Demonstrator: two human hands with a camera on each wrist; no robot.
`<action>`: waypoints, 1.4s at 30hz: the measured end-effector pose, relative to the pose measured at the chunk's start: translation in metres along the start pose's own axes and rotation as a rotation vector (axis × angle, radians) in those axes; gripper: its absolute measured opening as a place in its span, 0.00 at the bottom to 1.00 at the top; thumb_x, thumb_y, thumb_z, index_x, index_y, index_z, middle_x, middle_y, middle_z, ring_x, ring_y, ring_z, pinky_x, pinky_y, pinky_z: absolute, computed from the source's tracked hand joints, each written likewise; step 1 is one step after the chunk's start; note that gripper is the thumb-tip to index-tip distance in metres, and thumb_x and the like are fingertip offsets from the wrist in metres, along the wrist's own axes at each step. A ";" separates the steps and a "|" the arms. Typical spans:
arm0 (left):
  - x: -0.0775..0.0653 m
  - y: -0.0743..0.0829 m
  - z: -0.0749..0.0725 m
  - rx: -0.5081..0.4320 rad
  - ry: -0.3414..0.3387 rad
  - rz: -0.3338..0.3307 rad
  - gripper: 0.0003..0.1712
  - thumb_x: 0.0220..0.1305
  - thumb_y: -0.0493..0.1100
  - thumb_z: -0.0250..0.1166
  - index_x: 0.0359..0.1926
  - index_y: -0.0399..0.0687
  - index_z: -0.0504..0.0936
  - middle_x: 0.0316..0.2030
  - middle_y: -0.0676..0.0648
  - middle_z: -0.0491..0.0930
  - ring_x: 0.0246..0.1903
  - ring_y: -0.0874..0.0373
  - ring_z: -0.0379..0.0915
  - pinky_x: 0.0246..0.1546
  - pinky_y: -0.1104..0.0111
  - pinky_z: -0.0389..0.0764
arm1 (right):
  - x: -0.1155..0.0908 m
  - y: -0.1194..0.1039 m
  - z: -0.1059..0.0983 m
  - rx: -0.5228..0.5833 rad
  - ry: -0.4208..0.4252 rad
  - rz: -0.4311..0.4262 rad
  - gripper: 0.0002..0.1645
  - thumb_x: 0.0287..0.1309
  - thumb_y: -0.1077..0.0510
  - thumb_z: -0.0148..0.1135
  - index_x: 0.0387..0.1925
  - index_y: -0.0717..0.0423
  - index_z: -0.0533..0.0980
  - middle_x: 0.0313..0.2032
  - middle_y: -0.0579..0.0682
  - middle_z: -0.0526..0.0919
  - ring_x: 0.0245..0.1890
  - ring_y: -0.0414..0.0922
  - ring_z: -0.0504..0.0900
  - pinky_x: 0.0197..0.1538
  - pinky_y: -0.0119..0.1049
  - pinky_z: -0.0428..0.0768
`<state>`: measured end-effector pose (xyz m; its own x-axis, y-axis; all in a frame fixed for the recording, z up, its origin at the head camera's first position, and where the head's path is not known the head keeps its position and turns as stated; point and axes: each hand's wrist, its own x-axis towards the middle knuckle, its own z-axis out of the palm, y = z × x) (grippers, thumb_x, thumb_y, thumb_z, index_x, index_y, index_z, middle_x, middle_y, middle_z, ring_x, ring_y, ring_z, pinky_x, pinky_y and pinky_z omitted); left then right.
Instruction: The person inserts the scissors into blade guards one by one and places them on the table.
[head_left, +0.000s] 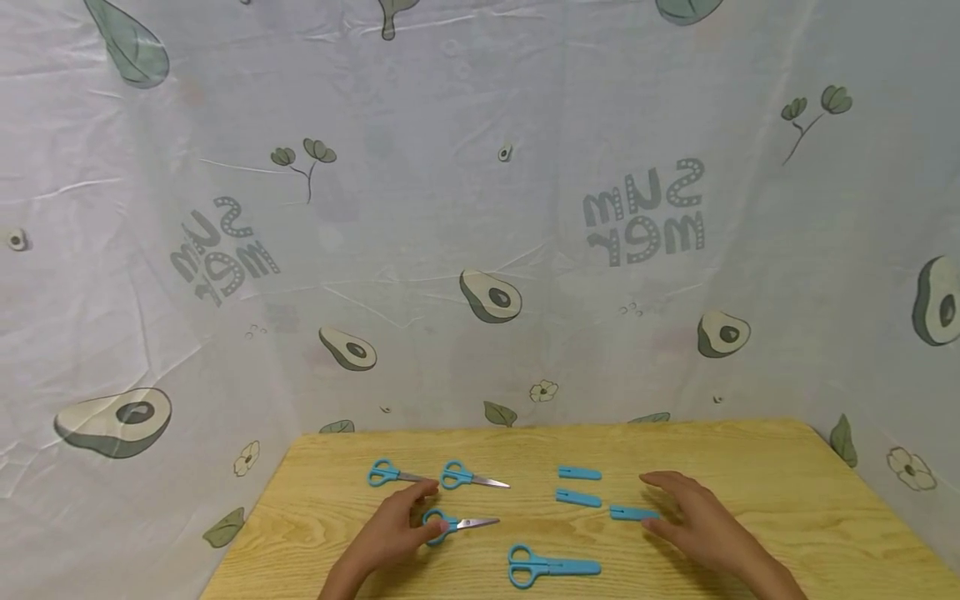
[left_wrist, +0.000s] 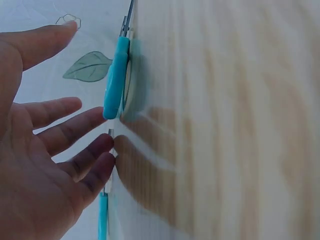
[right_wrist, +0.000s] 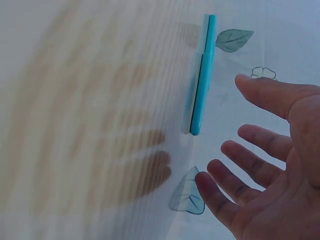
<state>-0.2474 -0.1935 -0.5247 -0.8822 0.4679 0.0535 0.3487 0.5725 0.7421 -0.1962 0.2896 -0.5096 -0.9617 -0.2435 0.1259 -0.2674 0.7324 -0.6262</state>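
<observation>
My left hand (head_left: 392, 527) is spread around the handle end of a pair of blue-handled scissors (head_left: 478, 523) with bare blades. In the left wrist view, those scissors (left_wrist: 116, 80) stand in front of relaxed fingers, and the palm holds nothing. On the other side my right hand (head_left: 701, 523) hovers with thumb and fingers apart by a blue scissors cover (head_left: 628, 512). Its thumb tip overlaps the cover's end in the head view. In the right wrist view, a gap shows between that hand's fingers and the blue cover (right_wrist: 201, 92).
Two more bare-bladed scissors lie behind my left hand, one at far left (head_left: 385, 472) and one nearer the middle (head_left: 456, 475). Two blue covers, a back one (head_left: 580, 472) and a front one (head_left: 577, 497), lie right of centre. Covered scissors (head_left: 555, 567) lie at the front of the wooden table (head_left: 750, 454).
</observation>
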 end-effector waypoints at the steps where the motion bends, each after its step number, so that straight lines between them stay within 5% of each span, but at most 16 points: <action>1: 0.001 0.000 0.000 0.001 -0.008 -0.005 0.41 0.74 0.55 0.70 0.76 0.35 0.71 0.69 0.34 0.78 0.69 0.28 0.72 0.68 0.32 0.74 | 0.002 0.000 0.000 0.000 -0.007 -0.006 0.39 0.63 0.49 0.77 0.69 0.64 0.75 0.66 0.68 0.79 0.65 0.73 0.78 0.57 0.65 0.85; 10: 0.011 0.002 0.004 0.001 -0.026 0.005 0.38 0.72 0.54 0.72 0.72 0.34 0.75 0.62 0.37 0.83 0.62 0.35 0.80 0.63 0.38 0.80 | 0.014 -0.005 0.006 -0.006 -0.056 -0.007 0.38 0.61 0.50 0.79 0.67 0.64 0.78 0.65 0.65 0.81 0.64 0.71 0.79 0.60 0.69 0.82; 21: 0.018 0.008 0.008 -0.073 -0.004 -0.073 0.34 0.64 0.46 0.79 0.66 0.33 0.80 0.59 0.35 0.84 0.58 0.36 0.79 0.60 0.38 0.81 | 0.018 -0.001 0.006 -0.016 -0.084 -0.011 0.32 0.62 0.52 0.78 0.63 0.64 0.81 0.65 0.68 0.80 0.65 0.74 0.76 0.62 0.73 0.78; 33: 0.016 0.005 0.011 -0.003 -0.027 -0.021 0.38 0.53 0.38 0.86 0.65 0.35 0.83 0.62 0.37 0.79 0.62 0.33 0.77 0.64 0.37 0.79 | 0.018 0.007 0.006 -0.007 -0.154 -0.038 0.28 0.65 0.50 0.76 0.59 0.63 0.84 0.67 0.73 0.77 0.65 0.78 0.72 0.60 0.72 0.79; 42: 0.015 0.002 0.013 0.014 -0.025 -0.046 0.30 0.54 0.38 0.85 0.59 0.43 0.87 0.58 0.43 0.78 0.59 0.39 0.76 0.62 0.43 0.82 | 0.019 0.003 0.010 -0.042 -0.135 -0.065 0.20 0.64 0.54 0.77 0.53 0.59 0.87 0.64 0.71 0.80 0.61 0.75 0.75 0.57 0.68 0.82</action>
<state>-0.2553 -0.1766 -0.5311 -0.8892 0.4576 0.0025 0.3125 0.6032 0.7339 -0.2144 0.2810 -0.5172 -0.9261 -0.3727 0.0591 -0.3343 0.7376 -0.5867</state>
